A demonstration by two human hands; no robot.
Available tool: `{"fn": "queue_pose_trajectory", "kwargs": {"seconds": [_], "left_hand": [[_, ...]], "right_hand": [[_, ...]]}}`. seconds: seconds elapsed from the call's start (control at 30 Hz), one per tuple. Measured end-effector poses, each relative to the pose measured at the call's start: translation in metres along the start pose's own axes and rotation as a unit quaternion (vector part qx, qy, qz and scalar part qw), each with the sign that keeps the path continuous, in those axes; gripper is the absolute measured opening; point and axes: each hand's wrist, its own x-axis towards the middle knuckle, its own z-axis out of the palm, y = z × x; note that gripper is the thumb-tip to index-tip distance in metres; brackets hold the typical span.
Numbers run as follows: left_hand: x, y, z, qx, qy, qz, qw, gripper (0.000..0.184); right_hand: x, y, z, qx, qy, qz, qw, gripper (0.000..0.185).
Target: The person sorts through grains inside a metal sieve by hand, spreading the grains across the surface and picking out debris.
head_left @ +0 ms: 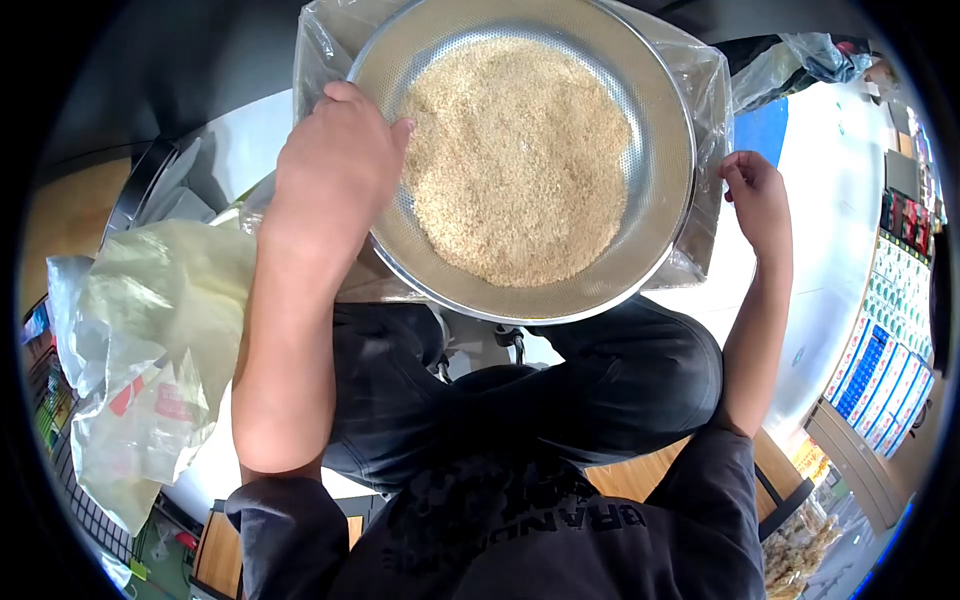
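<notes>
A round metal sieve [662, 130] with a finely perforated wall is in front of me, above my knees. Small pale tan grains [515, 165] are heaped across its bottom. My left hand [340, 150] is closed over the sieve's left rim, its thumb inside the wall and its other fingers mostly hidden. Beneath the sieve lies a clear plastic bag [710, 90], spreading out past the rim on both sides. At the bag's right edge, my right hand [757, 190] has thumb and fingers pinched together on the plastic, apart from the sieve.
A crumpled yellowish plastic bag [170, 330] bulges at my left, near a black wire rack [75, 480]. Shelves with blue and white boxes [880, 385] stand at the far right. At the lower right sits a clear bag of light brown dried goods [800, 545].
</notes>
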Motion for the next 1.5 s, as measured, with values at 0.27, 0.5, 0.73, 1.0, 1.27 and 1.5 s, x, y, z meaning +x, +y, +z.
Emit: {"fn": "queue_pose_trajectory", "kwargs": {"seconds": [0.27, 0.5, 0.73, 1.0, 1.27, 1.5], "left_hand": [[-0.004, 0.003, 0.003, 0.013, 0.020, -0.002, 1.000, 0.071], [-0.005, 0.011, -0.009, 0.108, -0.054, 0.008, 0.993, 0.076], [-0.009, 0.021, 0.007, 0.117, 0.145, 0.059, 0.981, 0.072], [-0.015, 0.057, 0.048, 0.108, -0.058, 0.131, 0.984, 0.075], [-0.020, 0.074, 0.057, 0.127, -0.144, 0.140, 0.971, 0.072], [-0.024, 0.076, 0.059, 0.132, -0.123, 0.160, 0.970, 0.064]], "right_hand": [[0.012, -0.034, 0.019, -0.223, 0.085, -0.064, 0.969, 0.020], [0.035, -0.126, 0.091, -0.135, -0.015, -0.326, 0.936, 0.021], [0.078, -0.158, 0.172, -0.154, -0.034, -0.348, 0.924, 0.017], [0.091, -0.160, 0.183, -0.149, -0.077, -0.282, 0.944, 0.018], [0.092, -0.155, 0.186, -0.158, -0.079, -0.276, 0.945, 0.019], [0.091, -0.154, 0.184, -0.155, -0.077, -0.302, 0.937, 0.018]]}}
